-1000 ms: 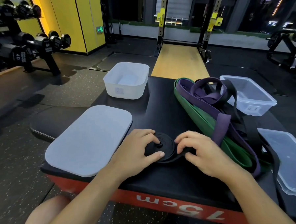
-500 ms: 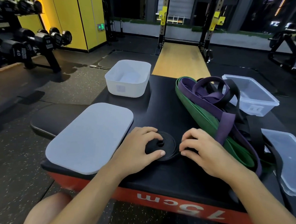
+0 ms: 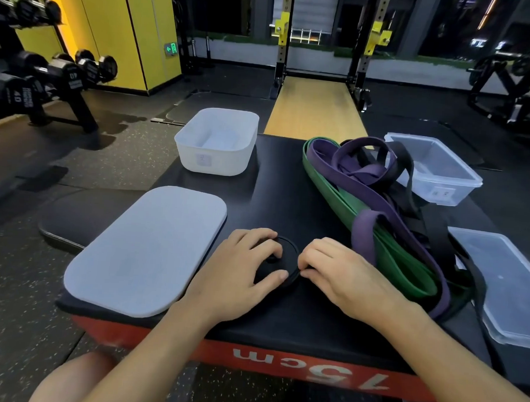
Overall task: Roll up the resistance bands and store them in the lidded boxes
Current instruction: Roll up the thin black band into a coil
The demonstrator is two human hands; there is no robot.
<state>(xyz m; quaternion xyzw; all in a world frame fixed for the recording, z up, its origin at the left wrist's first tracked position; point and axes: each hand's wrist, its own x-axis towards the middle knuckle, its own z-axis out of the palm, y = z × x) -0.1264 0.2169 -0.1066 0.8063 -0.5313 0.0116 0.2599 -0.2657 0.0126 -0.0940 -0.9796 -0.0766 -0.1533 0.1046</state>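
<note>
A black resistance band, wound into a flat coil (image 3: 280,264), lies on the black pad of the plyo box (image 3: 288,202). My left hand (image 3: 241,273) grips the coil, fingers over its top and thumb at its near edge. My right hand (image 3: 343,272) pinches the coil's right edge, where the loose black strap feeds in. To the right lies a tangled pile of purple (image 3: 366,175), green (image 3: 334,195) and black bands. A white open box (image 3: 219,141) stands at the far left, with its grey lid (image 3: 144,250) near me.
A clear open box (image 3: 434,169) stands at the far right, and a clear lid (image 3: 511,287) lies at the right edge. A dumbbell rack (image 3: 33,78) stands on the left floor. A squat rack (image 3: 324,50) is behind. The box front reads 75cm.
The coil has turned a little under my hands and my right hand has closed in against its right edge. The camera has tipped slightly.
</note>
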